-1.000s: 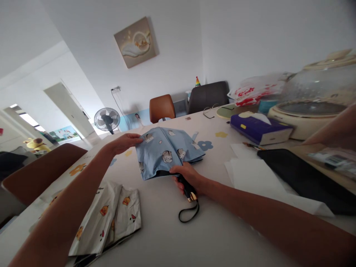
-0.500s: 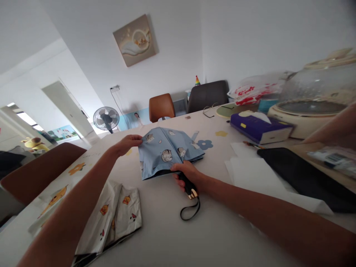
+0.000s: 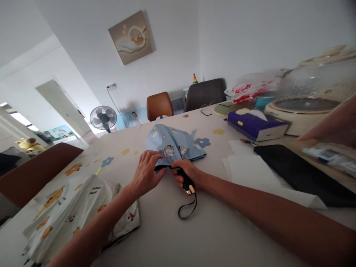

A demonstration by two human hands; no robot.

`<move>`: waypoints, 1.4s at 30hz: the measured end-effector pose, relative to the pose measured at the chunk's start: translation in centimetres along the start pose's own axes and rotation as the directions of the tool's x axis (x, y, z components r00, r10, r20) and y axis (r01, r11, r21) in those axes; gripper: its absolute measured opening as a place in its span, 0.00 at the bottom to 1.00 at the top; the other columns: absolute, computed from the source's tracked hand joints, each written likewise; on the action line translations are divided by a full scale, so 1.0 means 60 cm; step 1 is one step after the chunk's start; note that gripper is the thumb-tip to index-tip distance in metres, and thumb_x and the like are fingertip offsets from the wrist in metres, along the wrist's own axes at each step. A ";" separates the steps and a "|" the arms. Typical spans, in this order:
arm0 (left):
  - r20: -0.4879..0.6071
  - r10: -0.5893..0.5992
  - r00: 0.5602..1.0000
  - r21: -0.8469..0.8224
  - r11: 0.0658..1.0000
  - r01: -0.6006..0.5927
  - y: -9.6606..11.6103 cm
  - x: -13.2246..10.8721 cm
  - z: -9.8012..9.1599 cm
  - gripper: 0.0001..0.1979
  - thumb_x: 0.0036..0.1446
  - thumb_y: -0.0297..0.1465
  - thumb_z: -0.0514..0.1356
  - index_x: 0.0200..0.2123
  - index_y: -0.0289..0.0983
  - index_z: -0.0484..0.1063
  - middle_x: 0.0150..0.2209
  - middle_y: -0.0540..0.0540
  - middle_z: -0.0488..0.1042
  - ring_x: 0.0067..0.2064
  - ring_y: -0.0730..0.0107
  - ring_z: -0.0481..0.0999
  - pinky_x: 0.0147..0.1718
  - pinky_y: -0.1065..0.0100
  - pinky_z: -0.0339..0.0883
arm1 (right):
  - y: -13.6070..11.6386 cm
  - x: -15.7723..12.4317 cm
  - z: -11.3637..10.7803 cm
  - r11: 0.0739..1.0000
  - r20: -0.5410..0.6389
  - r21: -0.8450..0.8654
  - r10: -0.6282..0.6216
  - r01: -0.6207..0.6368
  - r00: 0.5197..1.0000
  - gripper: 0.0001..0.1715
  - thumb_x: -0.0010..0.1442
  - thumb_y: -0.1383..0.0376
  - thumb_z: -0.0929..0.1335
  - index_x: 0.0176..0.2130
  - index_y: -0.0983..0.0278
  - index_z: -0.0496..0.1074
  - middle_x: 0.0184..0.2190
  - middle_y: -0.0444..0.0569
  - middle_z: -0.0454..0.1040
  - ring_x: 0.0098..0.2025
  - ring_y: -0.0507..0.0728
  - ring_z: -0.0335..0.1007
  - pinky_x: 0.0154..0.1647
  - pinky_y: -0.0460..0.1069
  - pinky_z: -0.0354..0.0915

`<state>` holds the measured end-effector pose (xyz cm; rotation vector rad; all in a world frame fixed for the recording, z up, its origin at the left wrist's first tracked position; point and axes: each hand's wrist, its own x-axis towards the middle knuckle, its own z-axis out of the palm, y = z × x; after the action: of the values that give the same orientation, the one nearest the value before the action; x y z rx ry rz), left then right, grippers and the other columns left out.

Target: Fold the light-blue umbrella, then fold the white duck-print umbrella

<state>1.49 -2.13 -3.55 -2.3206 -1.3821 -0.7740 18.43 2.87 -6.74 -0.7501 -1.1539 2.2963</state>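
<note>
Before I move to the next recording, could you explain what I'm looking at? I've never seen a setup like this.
There is no machine here: the two bare hands belong to a person wearing a camera on the head. Every picture comes from that camera, looking forward and down.

The right hand grips the black handle of a blue umbrella, whose canopy is bunched up. The left hand is at the canopy's near edge; whether it pinches the fabric is hard to tell.

On the table, crumpled white printed fabric lies to the left. To the right are white sheets, a flat black object and a purple tissue box.
</note>
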 end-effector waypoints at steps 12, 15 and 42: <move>0.086 0.023 0.996 0.129 0.991 -0.034 -0.016 -0.012 0.035 0.08 0.60 0.26 0.46 0.33 0.37 0.65 0.32 0.44 0.68 0.35 0.65 0.64 0.32 0.66 0.60 | -0.007 -0.005 0.000 0.989 -0.010 0.147 0.026 -0.025 1.000 0.15 0.57 0.58 0.61 0.23 0.63 0.57 0.12 0.38 0.57 0.10 0.46 0.51 0.10 0.43 0.56; 0.067 0.020 0.998 0.041 0.999 -0.023 -0.020 -0.017 0.048 0.08 0.59 0.25 0.46 0.34 0.37 0.64 0.31 0.45 0.67 0.35 0.66 0.64 0.32 0.67 0.61 | -0.006 -0.006 0.004 0.990 -0.034 0.139 0.017 -0.012 0.999 0.19 0.56 0.54 0.63 0.23 0.63 0.57 0.13 0.38 0.58 0.10 0.46 0.51 0.10 0.43 0.57; -0.029 -0.860 0.509 -0.745 0.358 0.563 0.005 0.143 0.027 0.24 0.46 0.35 0.61 0.47 0.37 0.64 0.47 0.39 0.70 0.52 0.53 0.67 0.50 0.57 0.60 | 0.016 -0.011 0.054 0.810 -0.131 -0.572 -0.250 0.133 0.959 0.04 0.43 0.69 0.62 0.22 0.63 0.57 0.06 0.41 0.61 0.08 0.53 0.60 0.06 0.45 0.59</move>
<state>5.47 4.62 0.32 -1.5222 -2.1934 -2.2361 16.68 0.10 -5.77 -0.9904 -1.7411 1.6661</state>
